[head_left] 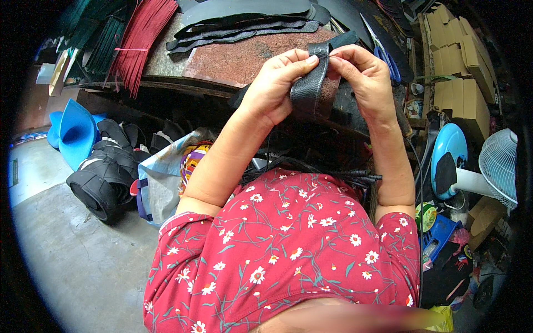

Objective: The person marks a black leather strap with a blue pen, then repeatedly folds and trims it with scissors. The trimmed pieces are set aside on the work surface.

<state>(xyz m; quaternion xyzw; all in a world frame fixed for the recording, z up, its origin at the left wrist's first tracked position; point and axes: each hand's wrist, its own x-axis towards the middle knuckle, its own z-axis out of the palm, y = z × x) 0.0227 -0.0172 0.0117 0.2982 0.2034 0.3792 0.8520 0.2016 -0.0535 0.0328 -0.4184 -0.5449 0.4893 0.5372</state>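
Observation:
A black leather-like strip with a pale seam line is held up in front of me, over the near edge of the worktable. My left hand is closed round its left side, the thumb pressed on top near the seam. Thumb and forefinger of my right hand pinch together at the strip's right edge. Whether a thread or other fine thing is between those fingertips is too small to tell. One end of the strip reaches up to the right behind the fingers. Its lower end hangs below the left hand.
On the worktable lie stacked black strips, a reddish board, a bundle of red strips and blue-handled scissors. Black rolls stand on the floor at left. Cardboard boxes and a fan are at right.

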